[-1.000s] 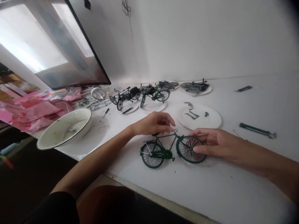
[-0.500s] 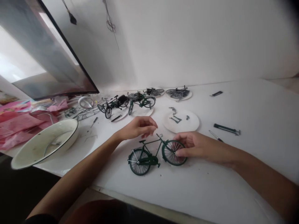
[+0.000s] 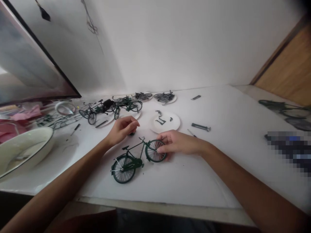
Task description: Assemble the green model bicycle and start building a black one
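**Two hands at a small green bicycle**

From my remote seat I saw the green model bicycle (image 3: 136, 158) standing on the white table (image 3: 218, 174), close to the near edge. Its front wheel (image 3: 155, 151) pointed right and its rear wheel (image 3: 123, 170) sat nearer me. My right hand (image 3: 178, 144) pinched the front wheel, thumb on the near face and fingers behind it. My left hand (image 3: 121, 129) was just behind the saddle and clear of the frame. Its fingers were curled loosely over a small dark piece (image 3: 132, 133); the view was too soft to tell whether they gripped it.

Behind the right hand lay a white plate (image 3: 173, 124) with a few loose parts (image 3: 160, 121). A dark tool (image 3: 200, 127) lay just to its right. Further back, a black model bicycle (image 3: 97, 110) and another green one (image 3: 127, 104) stood on plates near the wall. An enamel basin (image 3: 24, 152) sat at the far left. Nothing stood between either hand and the bicycle.
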Available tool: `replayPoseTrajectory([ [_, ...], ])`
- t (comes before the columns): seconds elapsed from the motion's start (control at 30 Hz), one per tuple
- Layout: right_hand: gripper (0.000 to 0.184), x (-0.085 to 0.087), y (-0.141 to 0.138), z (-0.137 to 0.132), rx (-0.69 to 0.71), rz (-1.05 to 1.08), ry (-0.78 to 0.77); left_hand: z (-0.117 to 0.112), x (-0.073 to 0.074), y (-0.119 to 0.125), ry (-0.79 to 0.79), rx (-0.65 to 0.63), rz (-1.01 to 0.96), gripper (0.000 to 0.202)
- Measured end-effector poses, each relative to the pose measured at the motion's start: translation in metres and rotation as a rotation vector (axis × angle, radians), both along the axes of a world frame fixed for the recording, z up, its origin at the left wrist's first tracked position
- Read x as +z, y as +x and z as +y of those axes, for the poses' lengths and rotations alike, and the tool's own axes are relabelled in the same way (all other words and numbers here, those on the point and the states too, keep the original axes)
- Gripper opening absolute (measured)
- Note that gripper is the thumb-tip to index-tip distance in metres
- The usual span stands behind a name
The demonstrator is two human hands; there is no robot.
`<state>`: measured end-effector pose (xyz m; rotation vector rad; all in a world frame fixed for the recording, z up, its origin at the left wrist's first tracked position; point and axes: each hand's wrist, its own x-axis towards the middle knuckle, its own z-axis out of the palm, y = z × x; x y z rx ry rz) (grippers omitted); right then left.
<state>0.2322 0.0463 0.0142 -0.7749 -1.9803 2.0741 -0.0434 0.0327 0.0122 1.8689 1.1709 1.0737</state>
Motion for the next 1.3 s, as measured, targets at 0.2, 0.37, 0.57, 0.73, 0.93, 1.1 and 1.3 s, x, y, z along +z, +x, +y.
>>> replayPoseTrajectory([
  [0.2,0.037,-0.001,0.003,0.001,-0.003,0.011,-0.014,-0.018,0.007,0.020,0.075,-0.201,0.319,0.021],
  [0.37,0.040,-0.001,0.002,0.003,-0.030,-0.043,0.003,-0.020,0.006,0.021,-0.009,-0.295,0.433,0.025],
  [0.57,0.038,-0.007,0.000,0.003,-0.157,-0.103,0.111,-0.018,0.004,0.024,-0.173,-0.376,0.478,0.032],
  [0.73,0.035,-0.007,-0.002,0.000,-0.189,-0.093,0.121,-0.018,0.002,0.027,-0.304,-0.377,0.312,0.034],
  [0.93,0.030,-0.009,-0.007,-0.003,-0.241,-0.030,0.152,-0.016,-0.003,0.028,-0.391,-0.370,0.161,0.025],
  [1.1,0.030,-0.012,-0.007,-0.003,-0.234,-0.006,0.137,-0.015,-0.010,0.027,-0.372,-0.364,0.207,0.028],
  [1.3,0.029,-0.010,-0.009,-0.006,-0.244,-0.032,0.148,-0.017,-0.003,0.027,-0.313,-0.375,0.287,0.026],
])
